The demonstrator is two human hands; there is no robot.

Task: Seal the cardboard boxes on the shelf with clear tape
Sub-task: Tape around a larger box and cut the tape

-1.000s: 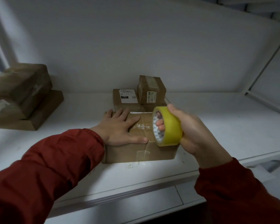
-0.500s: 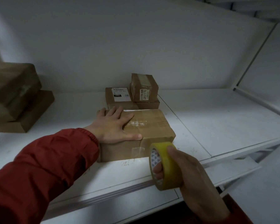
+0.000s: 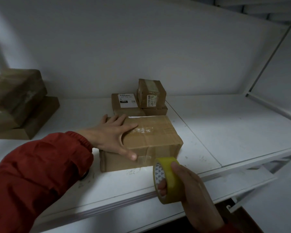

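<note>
Shelving [image 3: 233, 128] in white fills most of what I see, and every box of the job sits on its one board. At my far left a blurred stack of boxes [image 3: 22, 105] lies well apart from the rest; I cannot tell whether those are taped. Nearest me, by the front lip, is the big box [image 3: 154, 140], and I judge it close to done: a glossy strip of clear tape [image 3: 144, 130] crosses its top and turns down the front face. Whether that strip is cut free of the roll I cannot make out. Just behind it a flat labelled box [image 3: 124, 105] lies beside a second flat box [image 3: 156, 112], which carries a small box [image 3: 150, 94]. The small one shows a pale band over its lid, perhaps tape; the flat pair give no clear sign, so they may be what is left. My left hand [image 3: 111, 137] lies spread flat on the big box, thumb down on the front face by the strip. My right hand [image 3: 191, 187] is wrapped round the yellow tape roll [image 3: 169, 179], fingers through its core, holding it at the shelf's front lip near the big box's front right corner.
</note>
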